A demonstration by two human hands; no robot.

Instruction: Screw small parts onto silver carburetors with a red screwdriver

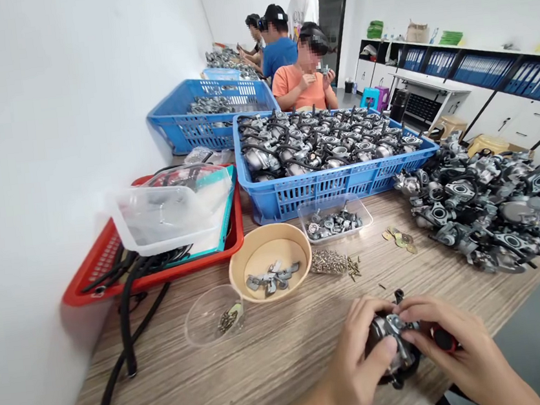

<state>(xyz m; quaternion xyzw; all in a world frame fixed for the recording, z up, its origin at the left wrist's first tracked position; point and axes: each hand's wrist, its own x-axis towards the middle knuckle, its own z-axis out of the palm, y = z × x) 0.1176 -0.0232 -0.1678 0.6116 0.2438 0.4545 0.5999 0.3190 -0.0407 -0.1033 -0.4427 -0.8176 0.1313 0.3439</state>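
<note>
A metal carburetor (394, 344) with black fittings rests low over the front right of the table. My left hand (360, 355) is closed around its left side, thumb pressed on the front. At its upper right, the thumb and fingers of my right hand (453, 334) pinch near a small metal part on top. Tucked in the right palm is a screwdriver (444, 339), of which only the black-and-red handle shows. Just beyond the hands lies a loose screw (381, 286). Brass-coloured screws (330, 262) spill from a clear container, and flat yellowish metal plates (400, 240) lie farther right.
Carburetors pile up (489, 203) at the right and fill a blue crate (340, 181) behind. A beige bowl (239, 271), a clear tub (335, 218) and a clear cup (200, 321) hold small parts. Left stands a red tray (85, 288) with hoses. Several people sit or stand beyond.
</note>
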